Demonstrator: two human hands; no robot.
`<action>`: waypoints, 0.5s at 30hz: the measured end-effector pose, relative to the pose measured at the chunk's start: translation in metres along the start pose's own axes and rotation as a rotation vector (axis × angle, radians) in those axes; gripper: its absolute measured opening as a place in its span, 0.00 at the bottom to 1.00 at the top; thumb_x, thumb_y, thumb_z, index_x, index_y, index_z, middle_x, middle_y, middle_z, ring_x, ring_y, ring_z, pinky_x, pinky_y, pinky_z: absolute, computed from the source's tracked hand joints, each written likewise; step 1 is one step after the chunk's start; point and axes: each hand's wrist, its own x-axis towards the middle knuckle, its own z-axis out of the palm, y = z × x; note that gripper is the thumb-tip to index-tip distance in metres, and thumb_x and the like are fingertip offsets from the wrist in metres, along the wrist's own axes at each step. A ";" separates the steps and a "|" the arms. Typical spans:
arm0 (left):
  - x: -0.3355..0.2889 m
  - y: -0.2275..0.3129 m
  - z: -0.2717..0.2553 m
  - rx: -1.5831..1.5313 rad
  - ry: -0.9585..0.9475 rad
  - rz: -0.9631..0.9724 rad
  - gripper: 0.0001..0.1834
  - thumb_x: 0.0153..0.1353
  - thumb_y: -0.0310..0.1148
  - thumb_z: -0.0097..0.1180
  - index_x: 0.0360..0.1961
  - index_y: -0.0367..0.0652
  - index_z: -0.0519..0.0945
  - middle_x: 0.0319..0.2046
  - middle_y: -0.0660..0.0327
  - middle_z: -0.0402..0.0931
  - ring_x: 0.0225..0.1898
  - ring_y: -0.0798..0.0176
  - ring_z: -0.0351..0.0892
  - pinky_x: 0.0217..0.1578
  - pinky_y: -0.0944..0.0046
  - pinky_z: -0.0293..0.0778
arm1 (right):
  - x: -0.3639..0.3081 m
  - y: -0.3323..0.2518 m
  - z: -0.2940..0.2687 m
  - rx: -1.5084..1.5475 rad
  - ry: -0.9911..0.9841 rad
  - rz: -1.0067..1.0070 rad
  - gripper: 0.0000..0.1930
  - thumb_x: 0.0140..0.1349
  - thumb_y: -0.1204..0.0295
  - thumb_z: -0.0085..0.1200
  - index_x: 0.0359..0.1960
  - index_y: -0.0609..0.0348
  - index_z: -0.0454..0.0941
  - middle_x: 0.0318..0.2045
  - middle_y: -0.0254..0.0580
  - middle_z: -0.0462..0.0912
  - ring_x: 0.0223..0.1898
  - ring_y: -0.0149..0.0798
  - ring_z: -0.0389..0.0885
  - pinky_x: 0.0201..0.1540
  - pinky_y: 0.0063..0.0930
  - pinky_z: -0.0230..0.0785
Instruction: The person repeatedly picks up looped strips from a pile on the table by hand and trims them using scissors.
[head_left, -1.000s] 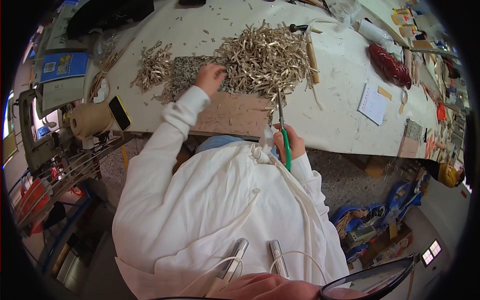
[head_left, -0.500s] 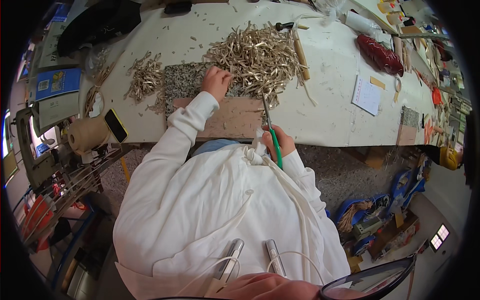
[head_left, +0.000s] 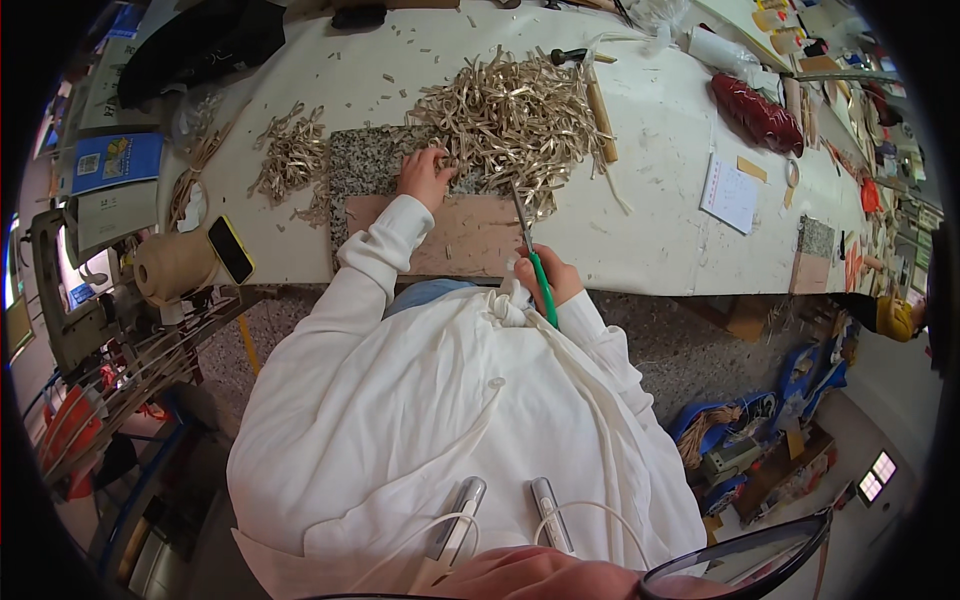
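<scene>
My right hand (head_left: pixel 556 274) grips a pair of scissors (head_left: pixel 524 222) with green handles, and their blades point away from me toward the lower edge of a large heap of thin, shiny gold-beige strips (head_left: pixel 510 110). Left of the blades, my left hand (head_left: pixel 425 178) rests over a speckled stone slab (head_left: pixel 365 160), its fingers drawn together at the heap's near left edge. Whatever sits between those fingertips is too small to make out. In front of the slab lies a pinkish-brown board (head_left: pixel 460 235) with a few small bits on it.
A smaller pile of strips (head_left: pixel 292 155) lies left of the slab. Right of the heap are a wooden stick (head_left: pixel 600 115) and a black-headed hammer (head_left: pixel 570 55). A phone (head_left: pixel 231 250) leans by a brown spool (head_left: pixel 175 268). Farther right lie a notepad (head_left: pixel 730 192) and a dark red wrapped bundle (head_left: pixel 757 113).
My left hand has shifted slightly down and left along the heap's edge. The scissors have moved a little to the left with my right hand, still gripped.
</scene>
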 end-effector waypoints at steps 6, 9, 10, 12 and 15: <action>-0.009 0.007 0.003 0.092 -0.057 -0.004 0.15 0.52 0.32 0.58 0.42 0.42 0.75 0.30 0.58 0.76 0.43 0.54 0.70 0.43 0.56 0.68 | 0.003 0.009 0.002 -0.025 -0.022 0.007 0.35 0.56 0.41 0.47 0.52 0.61 0.69 0.37 0.56 0.80 0.41 0.51 0.80 0.44 0.33 0.70; -0.008 0.005 -0.001 0.116 -0.061 -0.066 0.16 0.51 0.33 0.58 0.42 0.42 0.74 0.26 0.58 0.77 0.40 0.54 0.71 0.40 0.58 0.69 | 0.000 0.003 -0.002 -0.014 -0.022 -0.012 0.35 0.57 0.41 0.47 0.52 0.61 0.69 0.37 0.56 0.80 0.41 0.51 0.80 0.44 0.33 0.70; -0.008 0.001 -0.003 0.169 -0.100 -0.085 0.16 0.51 0.35 0.58 0.41 0.43 0.74 0.26 0.58 0.77 0.37 0.54 0.72 0.38 0.58 0.69 | 0.000 0.000 -0.003 0.005 -0.016 -0.027 0.35 0.57 0.41 0.46 0.52 0.61 0.69 0.37 0.55 0.80 0.42 0.51 0.80 0.44 0.33 0.70; -0.007 -0.004 -0.003 0.104 -0.114 -0.106 0.13 0.53 0.34 0.56 0.40 0.42 0.75 0.26 0.59 0.77 0.34 0.55 0.72 0.37 0.59 0.70 | 0.002 0.003 -0.002 0.011 -0.006 -0.040 0.35 0.57 0.41 0.46 0.52 0.61 0.68 0.37 0.55 0.80 0.42 0.51 0.80 0.44 0.33 0.70; -0.007 0.008 -0.008 -0.509 -0.162 -0.341 0.10 0.58 0.33 0.52 0.39 0.41 0.75 0.29 0.60 0.78 0.28 0.62 0.72 0.31 0.63 0.69 | 0.003 0.004 -0.003 0.002 -0.001 -0.047 0.35 0.57 0.41 0.47 0.52 0.62 0.68 0.37 0.55 0.80 0.41 0.51 0.80 0.44 0.33 0.70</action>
